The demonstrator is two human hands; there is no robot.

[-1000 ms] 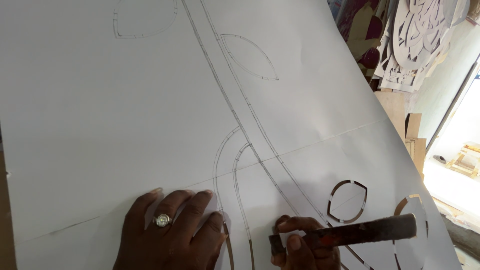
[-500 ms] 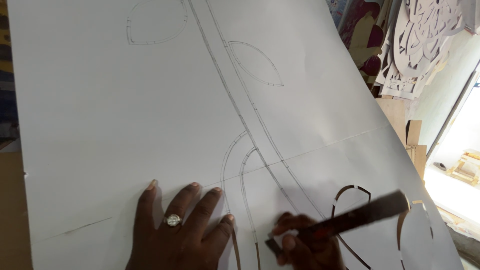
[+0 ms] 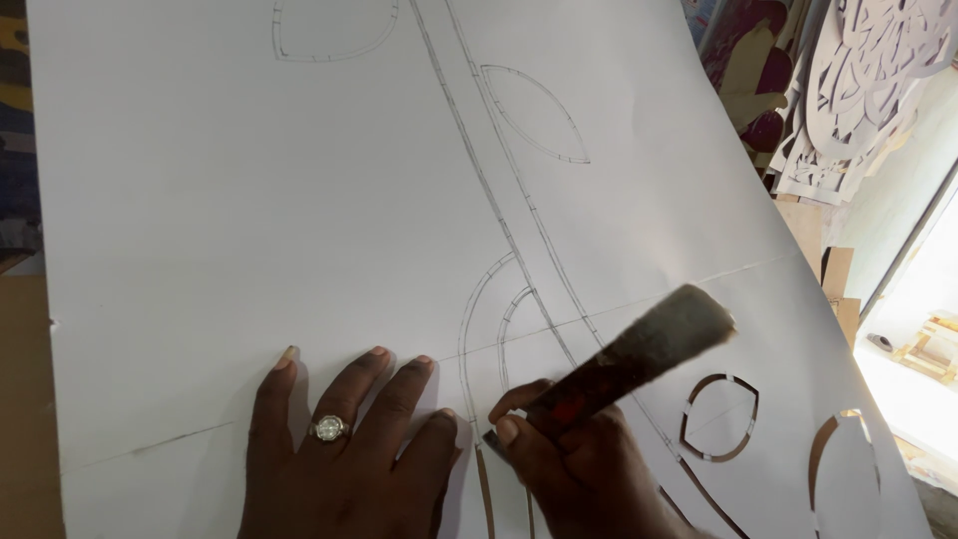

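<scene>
The left hand (image 3: 344,454) lies flat and open on the big white sheet (image 3: 249,230), pressing it down. Just beside it, the right hand (image 3: 579,469) is closed tight around a cutting tool (image 3: 624,364), its tip on a drawn curve. At the right, 2 shapes (image 3: 718,417) look cut already. The leaf shapes up top (image 3: 534,115) are only drawn lines, so I think lots is left.

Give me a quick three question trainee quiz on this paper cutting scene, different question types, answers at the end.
1. True or false: the left hand lies flat on the white paper sheet.
2. Which hand wears the ring?
3. The right hand grips: A) scissors B) a dark-handled cutting tool C) a pencil

Key: 1 true; 2 left; 3 B
</scene>
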